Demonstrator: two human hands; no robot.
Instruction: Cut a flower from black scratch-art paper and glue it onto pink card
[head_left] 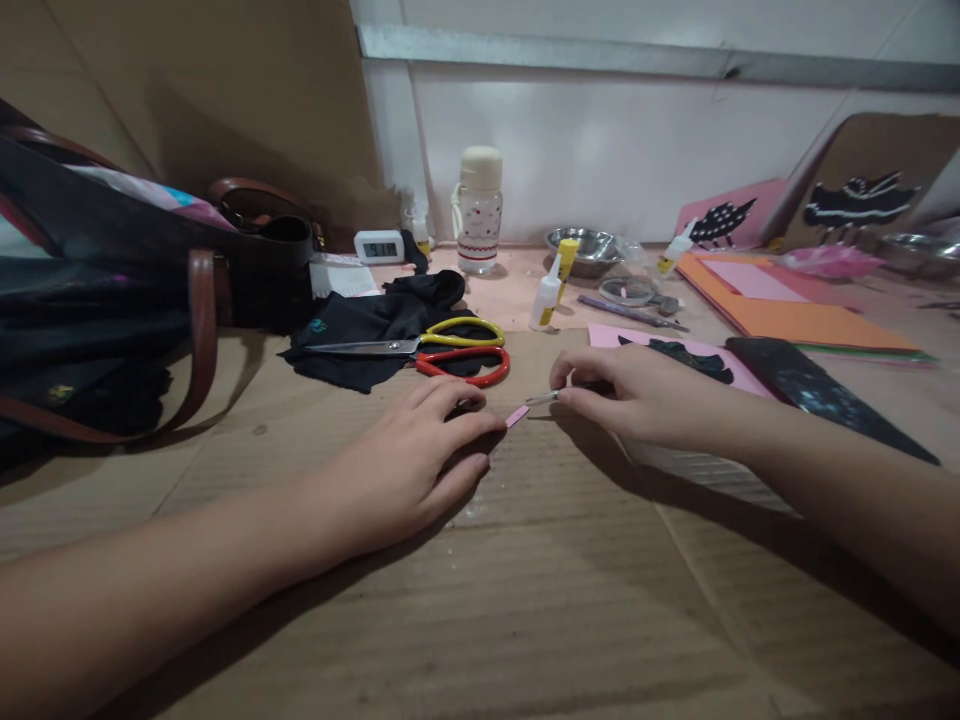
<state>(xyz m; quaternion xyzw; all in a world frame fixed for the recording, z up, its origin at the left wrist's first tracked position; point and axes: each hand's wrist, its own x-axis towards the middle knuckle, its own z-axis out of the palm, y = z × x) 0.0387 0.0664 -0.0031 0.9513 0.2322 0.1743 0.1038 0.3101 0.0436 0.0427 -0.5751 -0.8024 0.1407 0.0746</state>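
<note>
My left hand [409,465] rests palm down on the cardboard [480,600], fingers apart, with a fingertip touching the end of a small pink paper piece [517,415]. My right hand [626,390] is closed in a pinch on a thin metal-tipped tool [546,397], whose tip lies close to the pink piece. Beyond my left hand, scissors [450,350] with one yellow and one red handle lie partly on black cloth [360,325]. A pink sheet with black cloth shapes [682,358] is behind my right hand.
A dark bag [97,300] with brown straps stands at the left. Behind are a clock [379,247], a bottle [480,215], a glue bottle [545,300] and a metal bowl [589,250]. Orange sheets [817,310] and a dark slab [825,400] lie at the right.
</note>
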